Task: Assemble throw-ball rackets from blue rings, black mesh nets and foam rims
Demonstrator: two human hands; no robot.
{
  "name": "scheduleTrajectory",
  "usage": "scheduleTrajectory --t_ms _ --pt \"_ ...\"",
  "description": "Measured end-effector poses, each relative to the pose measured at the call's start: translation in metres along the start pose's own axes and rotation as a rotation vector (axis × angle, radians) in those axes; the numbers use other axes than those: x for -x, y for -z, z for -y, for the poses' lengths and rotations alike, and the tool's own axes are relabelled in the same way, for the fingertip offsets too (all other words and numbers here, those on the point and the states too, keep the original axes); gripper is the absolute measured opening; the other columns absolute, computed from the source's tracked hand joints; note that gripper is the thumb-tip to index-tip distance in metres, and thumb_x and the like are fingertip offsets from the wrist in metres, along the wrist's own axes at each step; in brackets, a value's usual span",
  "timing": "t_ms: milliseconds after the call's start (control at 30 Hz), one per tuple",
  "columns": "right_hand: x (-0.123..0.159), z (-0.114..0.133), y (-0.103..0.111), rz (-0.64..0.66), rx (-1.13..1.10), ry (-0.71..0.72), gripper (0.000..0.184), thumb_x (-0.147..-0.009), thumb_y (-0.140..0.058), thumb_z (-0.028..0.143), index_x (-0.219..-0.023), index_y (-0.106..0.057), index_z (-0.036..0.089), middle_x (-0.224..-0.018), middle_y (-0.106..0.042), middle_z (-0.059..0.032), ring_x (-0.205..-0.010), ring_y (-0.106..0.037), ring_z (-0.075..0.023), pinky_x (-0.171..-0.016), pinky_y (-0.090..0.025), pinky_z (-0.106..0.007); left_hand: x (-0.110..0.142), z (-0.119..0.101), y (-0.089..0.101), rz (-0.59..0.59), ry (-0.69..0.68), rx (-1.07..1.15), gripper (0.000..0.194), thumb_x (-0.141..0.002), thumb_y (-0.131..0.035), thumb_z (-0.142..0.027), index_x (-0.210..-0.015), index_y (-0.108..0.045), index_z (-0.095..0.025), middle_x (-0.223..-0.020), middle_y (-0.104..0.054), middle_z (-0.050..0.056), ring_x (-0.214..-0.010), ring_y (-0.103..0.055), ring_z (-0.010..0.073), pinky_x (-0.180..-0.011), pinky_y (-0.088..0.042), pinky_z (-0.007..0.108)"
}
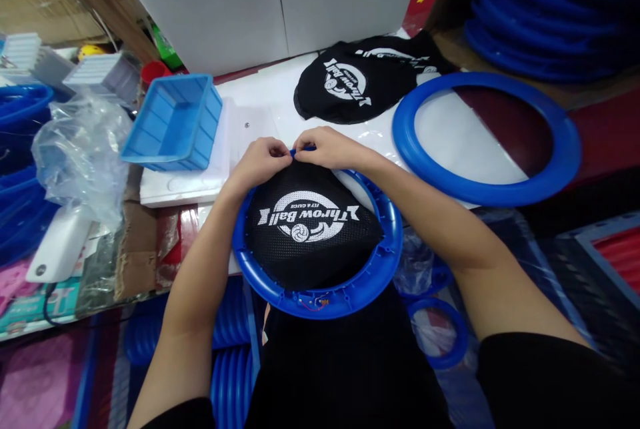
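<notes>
Black mesh (310,215), printed "Throw Ball", lies inside the blue ring (390,229) in front of me, over the near edge of the tabletop (270,99). My left hand (263,159) and right hand (327,147) meet at the ring's far rim, fingers pinched nearly closed on the mesh's edge (how much cloth each has, my own knuckles hide). Coloured wires (317,301) show in the ring's near side, too small to trace. Beyond lie black covers (345,85), the rear ones partly covered; a second blue ring (407,125) sits to the right, a blue bin (175,122) to the left. The white carton's (240,9) top lettering is cut off.
</notes>
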State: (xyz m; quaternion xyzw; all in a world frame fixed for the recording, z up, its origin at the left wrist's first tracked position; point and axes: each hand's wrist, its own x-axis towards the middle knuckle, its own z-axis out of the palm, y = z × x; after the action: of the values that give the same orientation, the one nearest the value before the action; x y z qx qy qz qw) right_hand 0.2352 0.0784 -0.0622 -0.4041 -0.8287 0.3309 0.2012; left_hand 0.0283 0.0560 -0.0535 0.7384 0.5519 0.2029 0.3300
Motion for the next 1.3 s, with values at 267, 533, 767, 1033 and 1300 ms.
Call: scheduleTrajectory --t_ms 267,533,767,1033,1300 --pt "0.01 -0.001 0.01 -0.01 0.007 0.038 0.015 -0.09 -0.064 0.021 -0.097 -0.077 0.017 -0.106 -0.079 -0.0093 -0.101 -0.07 -0.025 -0.095 -0.052 -0.039 0.002 0.004 0.0 -0.029 -0.02 -0.035 0.01 -0.08 -0.07 -0.022 -0.085 -0.078 -0.018 -0.087 -0.069 0.005 -0.084 -0.065 0.0203 -0.082 -0.053 0.035" --pt "0.04 -0.008 0.047 0.325 0.136 0.113 0.029 -0.088 -0.08 0.052 -0.079 -0.08 0.024 -0.154 -0.062 -0.0101 -0.154 -0.041 -0.0437 -0.124 -0.039 -0.065 0.025 0.005 0.016 -0.094 0.002 -0.271 0.029 -0.089 -0.077 -0.049 -0.086 -0.075 -0.02 -0.101 -0.064 0.009 -0.091 -0.063 0.0253 -0.092 -0.053 0.043" --pt "0.044 -0.015 0.036 0.281 0.237 0.078 0.042 -0.085 -0.079 0.063 -0.096 -0.082 0.023 -0.17 -0.045 -0.0108 -0.163 -0.023 -0.0492 -0.126 -0.037 -0.072 0.042 -0.004 0.023 -0.135 0.031 -0.471 0.026 -0.09 -0.074 -0.046 -0.095 -0.068 -0.021 -0.096 -0.068 0.012 -0.089 -0.063 0.0309 -0.087 -0.053 0.049" --pt "0.038 -0.009 0.039 0.313 0.26 0.139 0.026 -0.087 -0.08 0.04 -0.104 -0.08 0.021 -0.17 -0.044 -0.0102 -0.161 -0.03 -0.0434 -0.131 -0.031 -0.064 0.029 -0.006 0.007 0.12 -0.436 -0.555 0.03 -0.096 -0.056 -0.016 -0.123 -0.069 -0.017 -0.16 -0.05 0.018 -0.146 -0.051 0.0359 -0.121 -0.044 0.054" --pt "0.05 -0.015 0.073 0.456 0.343 -0.094 0.032 -0.087 -0.076 0.055 -0.092 -0.084 0.024 -0.174 -0.039 -0.005 -0.164 -0.015 -0.0517 -0.129 -0.026 -0.071 0.032 -0.008 0.013 0.118 -0.322 -0.436 0.013 -0.099 -0.057 -0.024 -0.105 -0.067 -0.018 -0.108 -0.071 0.012 -0.101 -0.067 0.0278 -0.093 -0.055 0.044"
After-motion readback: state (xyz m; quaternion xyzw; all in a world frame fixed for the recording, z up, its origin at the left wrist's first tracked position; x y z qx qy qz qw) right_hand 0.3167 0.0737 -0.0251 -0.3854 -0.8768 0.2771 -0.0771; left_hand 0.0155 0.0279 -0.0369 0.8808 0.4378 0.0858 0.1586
